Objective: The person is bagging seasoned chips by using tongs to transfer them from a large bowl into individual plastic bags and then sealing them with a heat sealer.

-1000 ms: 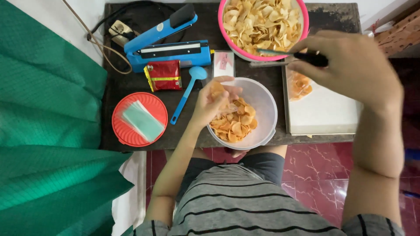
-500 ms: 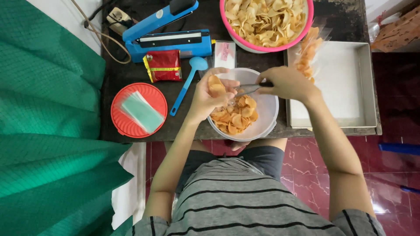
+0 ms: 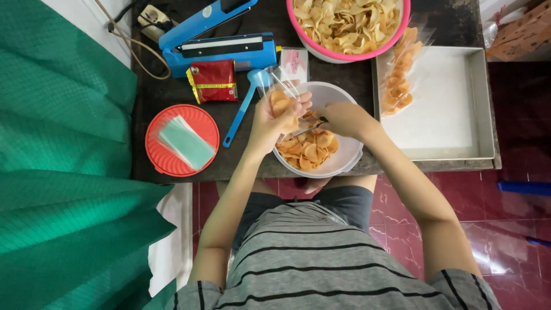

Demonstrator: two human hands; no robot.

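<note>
Above, our left hand [image 3: 274, 117] grips a clear bag [image 3: 281, 97] of orange chips over the white bowl [image 3: 344, 161]. Our right hand [image 3: 344, 119] pinches a metal utensil [image 3: 307, 128] on the worktop [image 3: 172, 86].

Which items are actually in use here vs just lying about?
In use:
left hand holding clear bag with chips
right hand holding tongs
white bowl of chips

Lying about:
blue sealer
red packet
blue scoop
red lid
pink bowl
white tray
</note>
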